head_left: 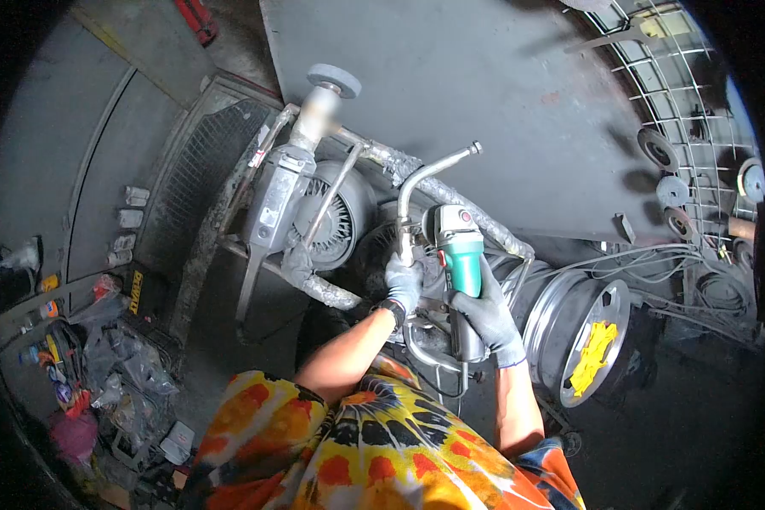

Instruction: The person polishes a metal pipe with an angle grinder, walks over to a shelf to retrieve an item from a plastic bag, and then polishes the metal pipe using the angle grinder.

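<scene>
My left hand (404, 283), in a grey glove, is closed round the lower end of a bent metal pipe (418, 180). The pipe's other end points up and to the right. In my right hand (490, 316), also gloved, is a green angle grinder (462, 262), gripped by its body with the head pointing away from me. The grinder's head is beside the pipe's lower part; whether they touch, I cannot tell. Below my hands hangs the grinder's dark cord (464, 378).
A larger grinding machine (279, 194) with a grey wheel (334, 81) stands left on a tubular frame (327, 291). Wheel rims (561, 340) lie to the right, one with yellow gloves (593, 357). Discs hang on a wire rack (654, 76); cables (620, 255) run below it.
</scene>
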Tool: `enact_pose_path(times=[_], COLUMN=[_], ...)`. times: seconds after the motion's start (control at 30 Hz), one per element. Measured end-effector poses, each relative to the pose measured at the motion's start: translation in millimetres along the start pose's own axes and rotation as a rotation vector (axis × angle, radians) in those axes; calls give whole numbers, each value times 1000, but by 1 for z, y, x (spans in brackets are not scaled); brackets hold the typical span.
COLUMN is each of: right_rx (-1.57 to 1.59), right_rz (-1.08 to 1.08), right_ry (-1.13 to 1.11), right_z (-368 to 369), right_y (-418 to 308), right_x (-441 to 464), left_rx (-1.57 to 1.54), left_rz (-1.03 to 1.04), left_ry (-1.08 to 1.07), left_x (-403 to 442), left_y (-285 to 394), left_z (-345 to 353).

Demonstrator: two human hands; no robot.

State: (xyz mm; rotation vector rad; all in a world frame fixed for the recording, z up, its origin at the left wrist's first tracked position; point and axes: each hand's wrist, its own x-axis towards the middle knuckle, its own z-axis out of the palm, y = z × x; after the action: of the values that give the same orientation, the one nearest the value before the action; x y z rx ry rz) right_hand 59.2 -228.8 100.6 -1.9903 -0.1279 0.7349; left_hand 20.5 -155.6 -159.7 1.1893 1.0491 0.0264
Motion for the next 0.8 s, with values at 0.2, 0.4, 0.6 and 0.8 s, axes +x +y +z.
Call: enact_pose_path(times=[0.2, 0.4, 0.6, 0.8], right_rx=[-11, -23, -29, -118], right_rz=[64, 47, 78, 72], right_ry=[-14, -41, -77, -41], right_z=[-13, -9, -7, -5], right_y=[11, 0, -22, -20], right_x=[15, 14, 18, 17], left_rx=[-55, -43, -211, -41], left_rz=[48, 62, -15, 53], left_ry=[-51, -32, -102, -73], left_x=[-18, -14, -5, -8], left_y=[28, 24, 10, 18], left_z=[-12, -9, -6, -10])
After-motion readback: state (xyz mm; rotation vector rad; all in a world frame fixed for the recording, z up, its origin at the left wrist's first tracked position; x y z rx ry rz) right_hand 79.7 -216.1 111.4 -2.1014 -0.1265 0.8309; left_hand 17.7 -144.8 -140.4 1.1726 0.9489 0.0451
